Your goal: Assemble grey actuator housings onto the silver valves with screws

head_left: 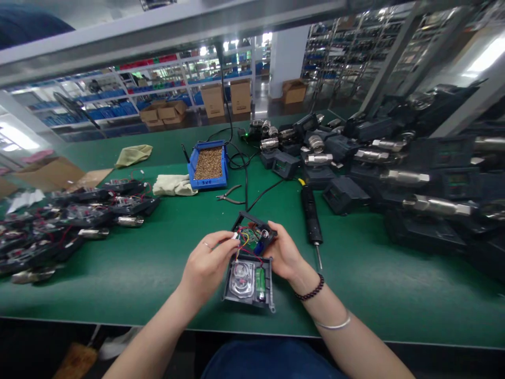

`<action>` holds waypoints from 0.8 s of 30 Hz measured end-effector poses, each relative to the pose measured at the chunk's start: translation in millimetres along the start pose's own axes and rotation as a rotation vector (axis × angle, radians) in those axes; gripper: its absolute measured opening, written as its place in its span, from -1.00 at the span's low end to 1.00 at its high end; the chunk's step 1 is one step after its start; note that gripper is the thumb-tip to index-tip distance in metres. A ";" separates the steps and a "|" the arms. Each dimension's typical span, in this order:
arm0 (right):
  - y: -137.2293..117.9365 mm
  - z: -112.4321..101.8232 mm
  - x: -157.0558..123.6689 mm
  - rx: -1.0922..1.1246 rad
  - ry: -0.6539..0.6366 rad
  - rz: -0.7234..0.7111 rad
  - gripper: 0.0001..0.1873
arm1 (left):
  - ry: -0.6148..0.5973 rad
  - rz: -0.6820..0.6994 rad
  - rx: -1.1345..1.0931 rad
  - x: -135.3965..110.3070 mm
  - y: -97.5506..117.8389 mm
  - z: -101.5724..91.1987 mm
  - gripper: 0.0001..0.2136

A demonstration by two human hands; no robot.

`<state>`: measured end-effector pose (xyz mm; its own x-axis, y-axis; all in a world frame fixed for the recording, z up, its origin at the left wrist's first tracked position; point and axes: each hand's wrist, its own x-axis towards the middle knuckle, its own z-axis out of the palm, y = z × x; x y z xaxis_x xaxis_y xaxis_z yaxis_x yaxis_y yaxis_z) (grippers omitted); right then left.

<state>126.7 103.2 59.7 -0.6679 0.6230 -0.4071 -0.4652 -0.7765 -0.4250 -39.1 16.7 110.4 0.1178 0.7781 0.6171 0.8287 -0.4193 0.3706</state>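
My right hand (284, 251) grips the right side of a dark housing cover (256, 237), whose open inside shows a green circuit board with coloured wires. Pinched between my left thumb and forefinger is a small white wire connector (235, 236), at the cover's left edge; my left hand (209, 263) is closed on it. Below the cover lies the other housing half (248, 281), open side up, with a clear round mechanism (241, 279) and a green battery (260, 284) in it. Thin red and yellow wires run between the two halves.
An electric screwdriver (311, 213) lies to the right, its cable running back. Pliers (231, 196), a blue bin of small screws (209, 181) and a cloth (173, 185) lie beyond my hands. Assembled units (418, 202) crowd the right; open units (94, 213) fill the left.
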 end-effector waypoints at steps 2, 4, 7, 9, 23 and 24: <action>-1.2 -2.4 0.0 0.012 -0.004 -0.009 -0.68 | -0.012 -0.172 -0.078 7.1 7.1 3.8 -0.85; -2.0 -4.9 0.2 0.025 -0.008 -0.021 -0.69 | -0.050 -0.459 -0.230 9.5 14.6 7.4 -0.89; -1.8 -6.6 -0.6 0.034 -0.018 -0.024 -0.69 | -0.125 -0.844 -0.620 10.7 22.0 11.6 -0.72; -1.1 -5.7 -2.3 0.036 -0.028 -0.016 -0.68 | -0.155 -0.971 -0.842 11.0 23.9 12.8 -0.68; 3.9 -1.2 -11.9 0.064 -0.056 -0.058 -0.73 | 0.027 -0.377 -0.309 -3.4 42.4 15.0 -0.83; 4.0 -1.1 -12.4 0.064 -0.056 -0.061 -0.73 | -0.009 -0.338 -0.308 -5.7 46.1 16.2 -0.82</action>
<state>133.7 92.5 62.2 -0.6678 0.6645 -0.3355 -0.5408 -0.7428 -0.3947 7.3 0.5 112.8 -0.1259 0.8986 0.4203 0.6203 -0.2593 0.7403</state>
